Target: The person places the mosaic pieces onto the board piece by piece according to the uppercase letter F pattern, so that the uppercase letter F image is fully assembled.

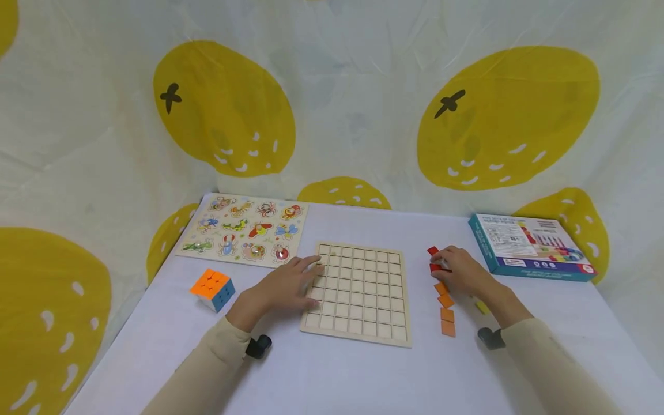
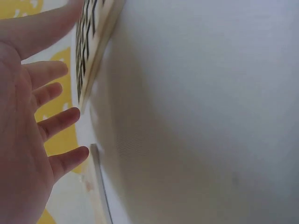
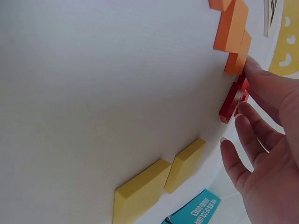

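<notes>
Spreads the fingers of the left hand (image 1: 285,283) wide and nearly straight at the left edge of the grid board (image 1: 363,294), with the thumb well apart. Curves the fingers of the right hand (image 1: 460,272) about the red tiles (image 3: 229,103), with a narrow gap between thumb and index finger; cannot tell whether a tile is pinched or merely touched.

Turns the backs of both hands up toward the head camera. Angles the left hand inward over the board, and the right hand inward between the board's right edge and the right edge of the table (image 1: 358,380), at the far end of a row of orange tiles (image 1: 447,314).

Reveals the left palm and separated fingertips from the left wrist. Shows two yellow tiles (image 3: 184,165) from the right wrist, but just a yellow patch beside the right forearm from the head. Shows the puzzle cube (image 1: 212,285), near the table's left edge, in the head view alone. Includes the teal-sided box (image 1: 534,248), near the table's far right corner, in both head and right wrist views.
</notes>
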Motion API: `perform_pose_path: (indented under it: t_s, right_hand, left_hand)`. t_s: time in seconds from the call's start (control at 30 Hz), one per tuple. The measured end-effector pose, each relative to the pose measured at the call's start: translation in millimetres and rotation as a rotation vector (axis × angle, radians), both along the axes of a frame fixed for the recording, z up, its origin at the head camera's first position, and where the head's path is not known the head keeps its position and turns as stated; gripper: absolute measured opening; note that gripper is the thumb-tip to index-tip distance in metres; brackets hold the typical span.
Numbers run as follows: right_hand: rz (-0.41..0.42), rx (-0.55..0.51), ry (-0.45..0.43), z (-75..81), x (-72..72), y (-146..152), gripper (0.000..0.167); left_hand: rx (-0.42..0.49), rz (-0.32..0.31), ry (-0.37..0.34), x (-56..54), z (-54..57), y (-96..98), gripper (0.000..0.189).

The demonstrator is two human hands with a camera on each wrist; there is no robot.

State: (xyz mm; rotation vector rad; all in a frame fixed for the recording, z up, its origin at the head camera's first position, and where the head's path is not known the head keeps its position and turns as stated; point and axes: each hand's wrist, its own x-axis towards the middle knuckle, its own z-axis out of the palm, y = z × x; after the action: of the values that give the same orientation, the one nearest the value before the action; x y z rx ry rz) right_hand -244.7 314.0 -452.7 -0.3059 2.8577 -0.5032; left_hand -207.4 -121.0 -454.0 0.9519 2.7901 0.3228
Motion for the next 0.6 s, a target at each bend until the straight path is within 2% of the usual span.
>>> perform_pose_path:
  t_s: [0.37, 0.6]
  right_hand:
    - [0.001, 0.026, -0.020, 1.6, -6.4, -1.6, 0.029]
    - [-0.019, 0.008, -0.052, -0.1, -9.0, -2.0, 0.031]
  left_hand:
    - [-0.038, -0.006, 0.010, 5.9, -2.5, 2.9, 0.075]
    - [-0.022, 0.015, -0.042, 6.7, -4.8, 2.8, 0.075]
